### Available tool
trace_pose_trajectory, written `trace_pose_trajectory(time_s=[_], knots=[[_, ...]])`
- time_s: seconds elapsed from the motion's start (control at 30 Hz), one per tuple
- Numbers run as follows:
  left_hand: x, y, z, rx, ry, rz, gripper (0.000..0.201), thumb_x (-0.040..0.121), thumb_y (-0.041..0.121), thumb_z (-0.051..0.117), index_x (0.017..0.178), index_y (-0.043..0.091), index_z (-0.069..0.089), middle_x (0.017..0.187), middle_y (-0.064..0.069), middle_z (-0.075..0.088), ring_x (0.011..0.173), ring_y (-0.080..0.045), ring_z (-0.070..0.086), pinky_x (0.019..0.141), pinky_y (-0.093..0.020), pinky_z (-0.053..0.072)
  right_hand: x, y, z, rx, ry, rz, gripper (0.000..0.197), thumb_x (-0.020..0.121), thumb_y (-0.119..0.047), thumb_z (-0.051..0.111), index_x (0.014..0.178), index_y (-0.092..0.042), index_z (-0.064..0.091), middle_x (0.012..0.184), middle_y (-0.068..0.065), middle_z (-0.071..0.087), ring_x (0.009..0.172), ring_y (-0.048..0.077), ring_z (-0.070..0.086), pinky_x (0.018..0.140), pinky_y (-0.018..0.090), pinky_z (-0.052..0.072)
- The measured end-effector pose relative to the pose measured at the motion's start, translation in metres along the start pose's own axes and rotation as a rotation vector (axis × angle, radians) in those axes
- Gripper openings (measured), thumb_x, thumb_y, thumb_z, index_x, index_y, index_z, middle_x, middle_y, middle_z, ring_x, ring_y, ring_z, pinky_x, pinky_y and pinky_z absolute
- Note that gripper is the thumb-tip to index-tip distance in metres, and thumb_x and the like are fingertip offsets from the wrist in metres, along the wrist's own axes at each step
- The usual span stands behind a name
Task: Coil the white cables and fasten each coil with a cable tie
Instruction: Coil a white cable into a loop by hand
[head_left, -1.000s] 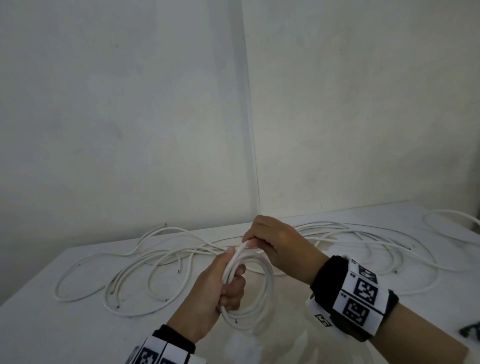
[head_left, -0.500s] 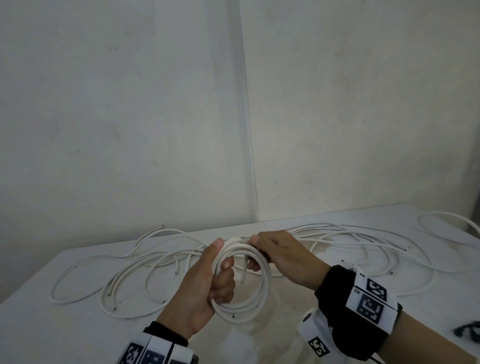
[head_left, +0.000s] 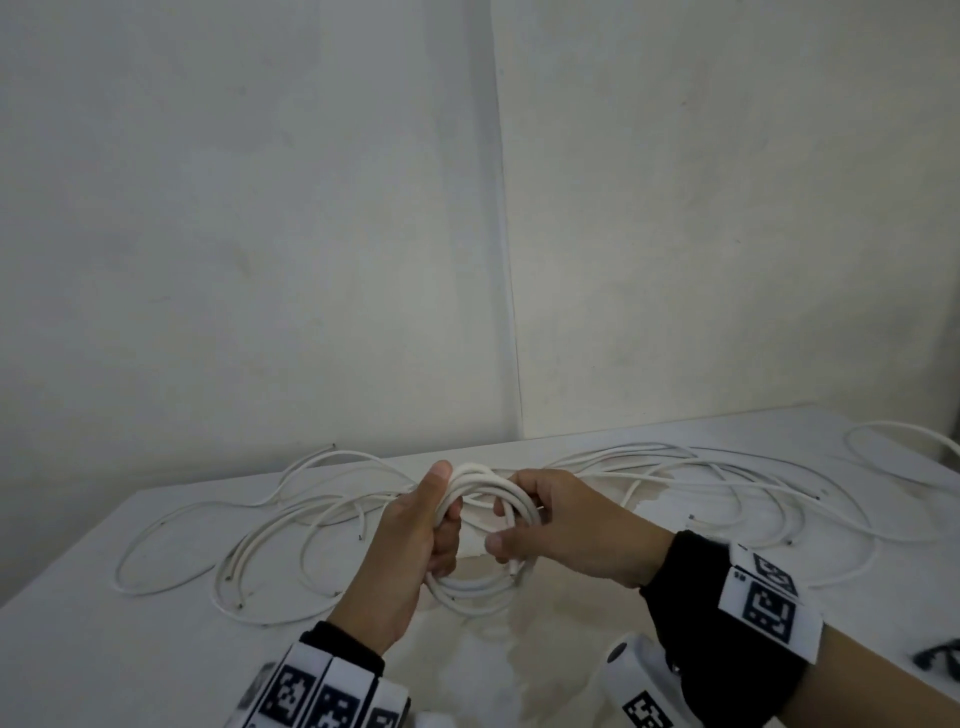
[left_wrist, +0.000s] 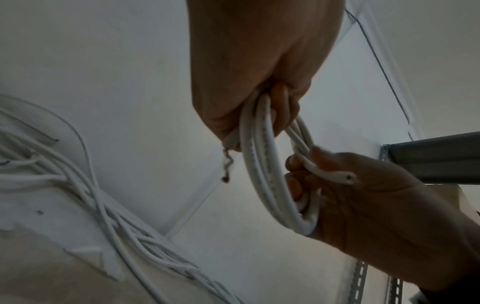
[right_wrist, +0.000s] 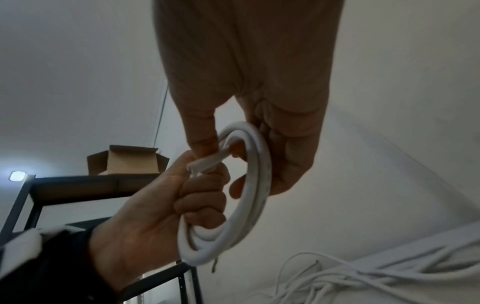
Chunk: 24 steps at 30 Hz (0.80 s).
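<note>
Both hands up over the white desk (head_left: 571, 649) w/ bare top nearest us: left hand (head_left: 410, 551) fingers clamped round the white round cable coil (head_left: 483, 592), right hand (head_left: 566, 525) pinching its far side, loose white cables (head_left: 727, 488) sprawled toward the back edge, no readable print.

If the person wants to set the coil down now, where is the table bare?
Bare table lies between the forearms, under the coil, and at the near-left corner. Loose cables crowd the far strip along the wall, left to right.
</note>
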<state>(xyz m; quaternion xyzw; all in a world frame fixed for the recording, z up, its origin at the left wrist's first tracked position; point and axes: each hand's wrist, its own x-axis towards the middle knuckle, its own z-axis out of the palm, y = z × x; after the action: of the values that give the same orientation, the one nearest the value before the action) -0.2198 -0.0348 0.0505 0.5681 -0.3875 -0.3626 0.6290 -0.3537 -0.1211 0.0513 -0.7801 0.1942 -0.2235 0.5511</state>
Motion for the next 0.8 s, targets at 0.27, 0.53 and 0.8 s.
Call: trace_pose_trajectory(time_s=[0.27, 0.53, 0.8], knots=[[-0.003, -0.004, -0.001, -0.006, 0.012, 0.008, 0.042, 0.097, 0.033, 0.036, 0.064, 0.009, 0.042, 0.042, 0.007, 0.025, 0.035, -0.006, 0.019, 0.039, -0.018, 0.021, -0.002, -0.005, -0.005, 0.137, -0.051, 0.117, 0.023, 0.087, 0.009, 0.043, 0.083, -0.011, 0.052, 0.062, 0.0, 0.063, 0.068, 0.017, 0.065, 0.063, 0.019, 0.05], [-0.003, -0.004, -0.005, 0.061, -0.019, 0.008, 0.042, 0.095, 0.037, 0.038, 0.067, 0.007, 0.048, 0.042, 0.006, 0.032, 0.038, -0.008, 0.031, 0.049, -0.024, 0.03, 0.0, -0.011, -0.007, 0.2, -0.012, 0.149, 0.018, 0.095, -0.02, 0.046, 0.085, -0.012, 0.057, 0.047, -0.007, 0.045, 0.056, 0.009, 0.056, 0.066, 0.025, 0.04], [-0.004, -0.013, -0.015, 0.155, -0.063, 0.013, 0.043, 0.096, 0.036, 0.036, 0.072, 0.007, 0.058, 0.051, 0.001, 0.05, 0.047, -0.01, 0.049, 0.054, -0.025, 0.041, 0.005, -0.003, -0.003, 0.211, 0.069, 0.106, 0.035, 0.095, -0.032, 0.044, 0.072, -0.008, 0.056, 0.042, -0.008, 0.038, 0.042, 0.005, 0.049, 0.086, 0.047, 0.048]])
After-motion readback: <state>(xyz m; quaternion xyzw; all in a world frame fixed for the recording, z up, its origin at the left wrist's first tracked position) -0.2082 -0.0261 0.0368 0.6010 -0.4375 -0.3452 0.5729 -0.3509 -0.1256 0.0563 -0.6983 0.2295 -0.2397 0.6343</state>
